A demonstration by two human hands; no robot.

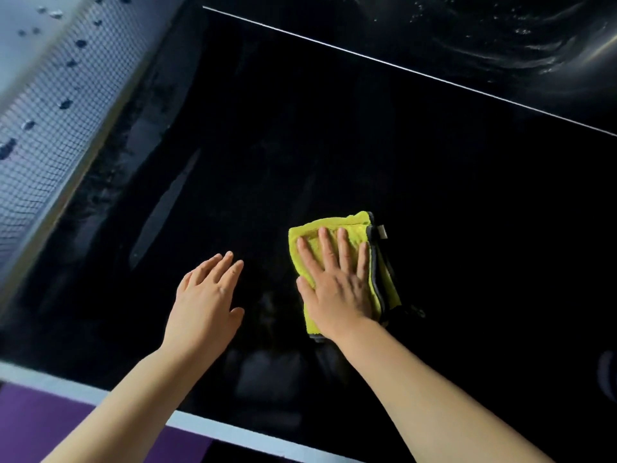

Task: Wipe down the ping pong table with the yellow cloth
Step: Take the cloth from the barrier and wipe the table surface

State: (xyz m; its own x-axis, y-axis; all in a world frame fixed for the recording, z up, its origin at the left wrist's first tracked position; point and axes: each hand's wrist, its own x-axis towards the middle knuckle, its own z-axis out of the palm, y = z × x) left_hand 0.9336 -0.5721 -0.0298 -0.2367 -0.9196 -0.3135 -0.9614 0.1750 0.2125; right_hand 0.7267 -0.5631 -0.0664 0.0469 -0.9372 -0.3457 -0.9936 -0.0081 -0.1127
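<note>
The ping pong table (334,145) is glossy black and fills most of the view. A folded yellow cloth (389,282) with a dark grey edge lies flat on it, right of centre. My right hand (337,282) presses flat on the cloth with straight, spread fingers. Just left of the cloth, my left hand (207,295) is open with straight fingers, palm down on or just over the bare table surface; contact is unclear.
The net (56,111) with its white top band runs along the left side. A thin white centre line (400,70) crosses the table at the back. The white table edge (207,426) lies near me, with purple floor (40,426) beyond it.
</note>
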